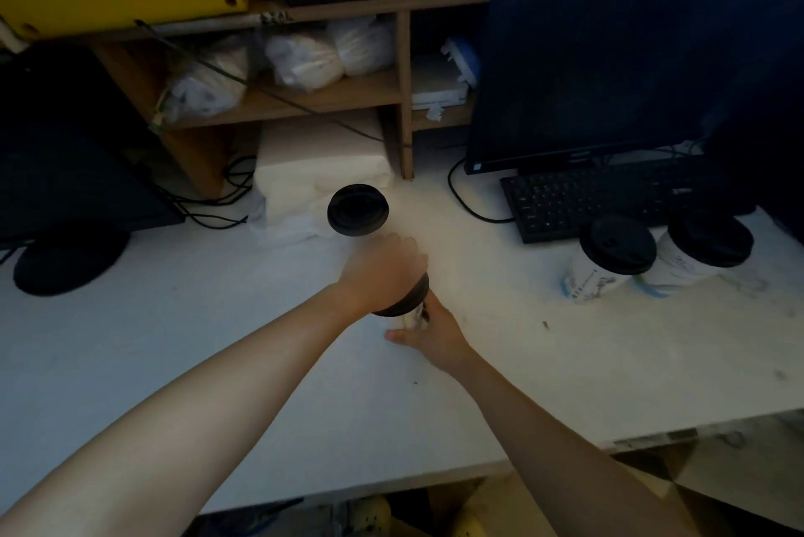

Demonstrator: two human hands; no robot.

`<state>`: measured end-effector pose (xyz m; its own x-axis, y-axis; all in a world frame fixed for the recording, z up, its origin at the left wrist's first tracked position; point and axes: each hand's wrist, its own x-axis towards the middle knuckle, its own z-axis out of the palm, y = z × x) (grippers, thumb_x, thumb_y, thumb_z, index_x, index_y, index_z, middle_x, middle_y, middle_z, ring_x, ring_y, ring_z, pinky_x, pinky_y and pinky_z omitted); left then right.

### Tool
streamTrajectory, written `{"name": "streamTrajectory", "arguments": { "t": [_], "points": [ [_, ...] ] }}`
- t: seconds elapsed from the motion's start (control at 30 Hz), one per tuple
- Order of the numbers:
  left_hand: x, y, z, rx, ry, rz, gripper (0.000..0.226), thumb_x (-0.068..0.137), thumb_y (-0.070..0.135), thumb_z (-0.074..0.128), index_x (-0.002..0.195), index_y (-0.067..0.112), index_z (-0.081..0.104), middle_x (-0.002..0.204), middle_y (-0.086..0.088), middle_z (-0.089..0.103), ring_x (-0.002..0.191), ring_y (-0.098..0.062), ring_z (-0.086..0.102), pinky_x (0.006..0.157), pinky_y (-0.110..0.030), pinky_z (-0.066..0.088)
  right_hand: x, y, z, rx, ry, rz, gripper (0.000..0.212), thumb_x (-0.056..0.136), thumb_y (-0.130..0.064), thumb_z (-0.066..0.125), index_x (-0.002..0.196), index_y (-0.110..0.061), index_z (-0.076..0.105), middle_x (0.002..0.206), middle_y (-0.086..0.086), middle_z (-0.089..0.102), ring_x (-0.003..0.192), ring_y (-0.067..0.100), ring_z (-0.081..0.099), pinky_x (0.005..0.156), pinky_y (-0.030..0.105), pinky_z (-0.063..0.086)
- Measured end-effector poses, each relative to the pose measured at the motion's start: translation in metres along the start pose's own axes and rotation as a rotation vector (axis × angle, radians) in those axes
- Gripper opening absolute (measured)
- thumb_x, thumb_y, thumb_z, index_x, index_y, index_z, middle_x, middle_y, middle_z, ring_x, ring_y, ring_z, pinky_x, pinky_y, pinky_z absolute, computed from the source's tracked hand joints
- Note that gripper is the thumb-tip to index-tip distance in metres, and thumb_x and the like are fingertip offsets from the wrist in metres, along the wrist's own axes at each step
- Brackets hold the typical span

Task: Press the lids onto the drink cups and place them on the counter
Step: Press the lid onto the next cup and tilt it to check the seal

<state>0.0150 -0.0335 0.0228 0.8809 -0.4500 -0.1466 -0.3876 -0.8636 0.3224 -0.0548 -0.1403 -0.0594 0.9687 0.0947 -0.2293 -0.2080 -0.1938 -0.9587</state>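
Observation:
A white paper cup (411, 319) stands on the white counter (217, 341) at the middle. A black lid (407, 301) sits on its top. My left hand (383, 271) lies palm-down over that lid. My right hand (430, 334) wraps the cup's lower body from the right. Behind them stands another cup with a black lid (357, 209); its body is mostly hidden. Two lidded white cups (609, 262) (700, 251) stand side by side at the right, in front of the keyboard.
A black keyboard (609, 197) and monitor (631, 75) stand at the back right. A stack of white napkins (317, 171) and cables lie at the back, under wooden shelves with plastic bags (300, 62). A dark monitor on a round base (69, 258) is at the left.

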Motion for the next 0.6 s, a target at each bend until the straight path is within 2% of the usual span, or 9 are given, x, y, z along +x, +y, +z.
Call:
{"name": "streamTrajectory", "arguments": {
  "t": [0.1, 0.2, 0.23, 0.3, 0.37, 0.43, 0.5, 0.53, 0.6],
  "points": [
    [0.005, 0.009, -0.022, -0.122, -0.028, 0.041, 0.038, 0.098, 0.041, 0.031, 0.114, 0.015, 0.054, 0.115, -0.007, 0.055, 0.108, -0.025, 0.048, 0.089, -0.040, 0.042, -0.012, -0.022, -0.018, -0.045, 0.060, -0.055, 0.057, 0.073, -0.012, 0.079, 0.113, -0.033, 0.044, 0.103, -0.021, 0.054, 0.093, -0.003, 0.052, 0.071, 0.001, 0.041],
    [0.013, 0.026, -0.060, -0.204, 0.020, 0.129, 0.038, 0.097, 0.040, 0.032, 0.097, 0.011, 0.056, 0.099, -0.007, 0.058, 0.099, -0.027, 0.054, 0.088, -0.044, 0.044, -0.018, -0.058, -0.038, -0.101, 0.143, -0.148, 0.049, 0.070, -0.011, 0.080, 0.100, -0.036, 0.049, 0.092, -0.022, 0.057, 0.081, -0.006, 0.056, 0.069, 0.006, 0.044],
    [0.015, 0.032, -0.074, -0.219, 0.047, 0.161, 0.038, 0.097, 0.039, 0.032, 0.097, 0.010, 0.057, 0.099, -0.008, 0.059, 0.098, -0.027, 0.055, 0.089, -0.044, 0.044, -0.019, -0.070, -0.044, -0.109, 0.174, -0.186, 0.048, 0.070, -0.010, 0.080, 0.099, -0.034, 0.050, 0.090, -0.021, 0.058, 0.078, -0.008, 0.057, 0.066, 0.004, 0.044],
    [0.017, 0.045, -0.103, -0.232, 0.098, 0.200, 0.038, 0.096, 0.041, 0.033, 0.108, 0.015, 0.058, 0.113, -0.005, 0.060, 0.107, -0.023, 0.054, 0.096, -0.042, 0.041, -0.020, -0.095, -0.055, -0.120, 0.232, -0.259, 0.047, 0.068, -0.008, 0.081, 0.100, -0.027, 0.051, 0.088, -0.019, 0.058, 0.074, -0.017, 0.056, 0.063, 0.001, 0.043],
    [0.016, 0.057, -0.130, -0.192, 0.171, 0.214, 0.040, 0.092, 0.047, 0.033, 0.113, 0.022, 0.057, 0.121, -0.003, 0.059, 0.111, -0.020, 0.053, 0.096, -0.041, 0.042, -0.020, -0.118, -0.063, -0.134, 0.278, -0.310, 0.046, 0.067, -0.014, 0.082, 0.101, -0.024, 0.053, 0.090, -0.010, 0.061, 0.076, -0.015, 0.056, 0.063, 0.006, 0.045],
    [0.013, 0.068, -0.156, -0.088, 0.281, 0.179, 0.042, 0.092, 0.052, 0.033, 0.115, 0.025, 0.055, 0.122, -0.003, 0.059, 0.109, -0.022, 0.054, 0.086, -0.036, 0.045, -0.018, -0.136, -0.069, -0.157, 0.332, -0.327, 0.050, 0.063, -0.025, 0.084, 0.105, -0.023, 0.056, 0.098, -0.001, 0.064, 0.084, -0.003, 0.059, 0.066, 0.018, 0.049],
    [0.007, 0.079, -0.180, -0.018, 0.329, 0.100, 0.055, 0.089, 0.063, 0.032, 0.121, 0.024, 0.052, 0.125, -0.004, 0.058, 0.109, -0.023, 0.056, 0.078, -0.033, 0.044, -0.016, -0.148, -0.075, -0.224, 0.403, -0.354, 0.060, 0.059, -0.039, 0.082, 0.112, -0.026, 0.056, 0.104, -0.001, 0.061, 0.096, 0.012, 0.057, 0.075, 0.029, 0.052],
    [0.005, 0.083, -0.190, -0.033, 0.290, 0.052, 0.064, 0.086, 0.070, 0.030, 0.126, 0.024, 0.050, 0.126, -0.005, 0.058, 0.108, -0.023, 0.057, 0.076, -0.033, 0.045, -0.015, -0.154, -0.078, -0.262, 0.440, -0.375, 0.065, 0.059, -0.041, 0.081, 0.116, -0.027, 0.054, 0.107, -0.004, 0.059, 0.102, 0.014, 0.053, 0.080, 0.030, 0.050],
    [0.000, 0.086, -0.205, -0.190, 0.123, -0.037, 0.077, 0.077, 0.079, 0.030, 0.131, 0.026, 0.045, 0.120, -0.004, 0.058, 0.097, -0.023, 0.060, 0.066, -0.031, 0.053, -0.017, -0.167, -0.083, -0.339, 0.516, -0.404, 0.069, 0.062, -0.035, 0.081, 0.124, -0.023, 0.051, 0.109, -0.007, 0.052, 0.106, 0.012, 0.041, 0.082, 0.022, 0.041]
  ]
}}
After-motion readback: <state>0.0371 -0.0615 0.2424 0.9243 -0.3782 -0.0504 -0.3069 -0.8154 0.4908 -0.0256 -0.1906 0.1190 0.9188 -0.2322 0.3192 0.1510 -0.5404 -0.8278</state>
